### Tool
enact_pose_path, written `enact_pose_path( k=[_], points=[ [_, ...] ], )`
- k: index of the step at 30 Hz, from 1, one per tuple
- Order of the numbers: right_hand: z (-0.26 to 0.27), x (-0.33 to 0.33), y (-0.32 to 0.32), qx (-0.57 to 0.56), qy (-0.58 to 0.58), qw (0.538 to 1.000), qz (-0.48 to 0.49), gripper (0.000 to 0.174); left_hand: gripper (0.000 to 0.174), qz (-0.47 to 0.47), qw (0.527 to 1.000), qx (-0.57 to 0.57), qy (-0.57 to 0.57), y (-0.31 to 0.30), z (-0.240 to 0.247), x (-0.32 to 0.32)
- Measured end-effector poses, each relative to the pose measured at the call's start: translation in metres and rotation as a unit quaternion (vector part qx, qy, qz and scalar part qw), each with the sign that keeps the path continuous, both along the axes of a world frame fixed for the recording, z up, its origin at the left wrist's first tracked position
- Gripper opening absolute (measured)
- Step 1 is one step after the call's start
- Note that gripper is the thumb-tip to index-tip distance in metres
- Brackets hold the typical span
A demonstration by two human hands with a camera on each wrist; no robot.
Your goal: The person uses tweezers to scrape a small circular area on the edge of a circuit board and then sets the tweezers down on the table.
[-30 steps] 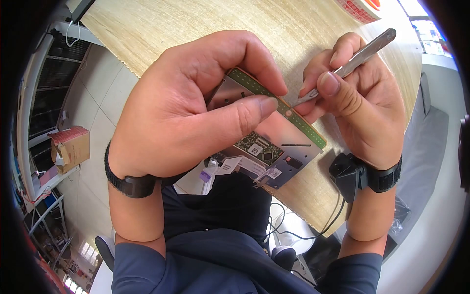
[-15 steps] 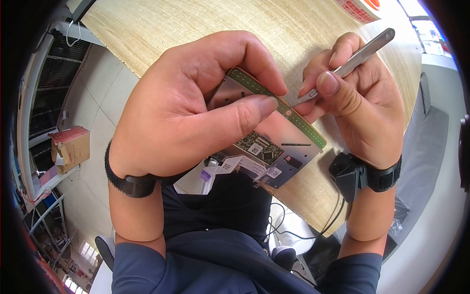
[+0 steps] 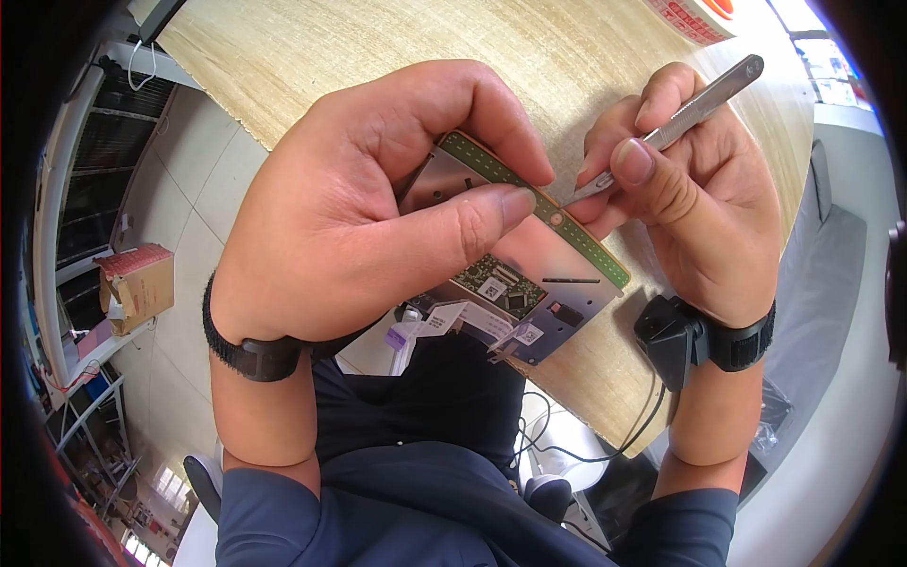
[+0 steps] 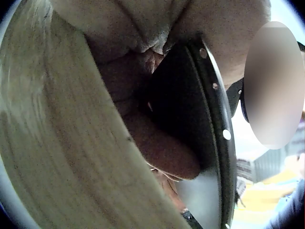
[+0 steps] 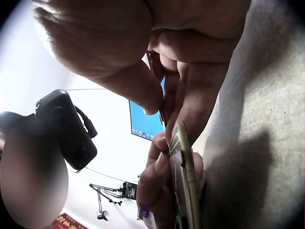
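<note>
My left hand (image 3: 368,203) grips a laptop touchpad (image 3: 581,260), its thumb on the metal back and its fingers curled round the far edge. A green circuit strip (image 3: 590,241) runs along the upper side of the back, and a small chip board (image 3: 505,288) sits lower down. From that lower side hangs a white ribbon cable (image 3: 449,317) with a purple tab (image 3: 397,336). The left wrist view shows the touchpad's dark face (image 4: 183,100). Between thumb and fingers, my right hand (image 3: 713,213) pinches a silver scalpel (image 3: 694,115), its tip right at the green strip's edge.
The wooden table (image 3: 312,57) lies beneath the hands. A red and white round container (image 3: 694,19) stands at its far edge. A black cable (image 3: 605,455) runs from the right wrist camera (image 3: 669,335). Shelving with a cardboard box (image 3: 137,288) is at the left.
</note>
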State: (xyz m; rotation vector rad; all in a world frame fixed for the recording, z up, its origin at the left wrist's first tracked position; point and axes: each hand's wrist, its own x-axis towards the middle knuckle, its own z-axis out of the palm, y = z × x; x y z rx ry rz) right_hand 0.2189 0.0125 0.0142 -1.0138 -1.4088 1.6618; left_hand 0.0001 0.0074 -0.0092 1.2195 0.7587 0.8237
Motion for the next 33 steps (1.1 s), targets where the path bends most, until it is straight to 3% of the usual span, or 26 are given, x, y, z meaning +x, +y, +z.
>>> enact_pose_path(
  k=[33],
  points=[
    [-0.0008,-0.0011,0.0010,0.006,-0.007,1.000,0.006,0.015,0.018,-0.002,1.000,0.012,0.001,0.0009,-0.0012,0.0005]
  ],
)
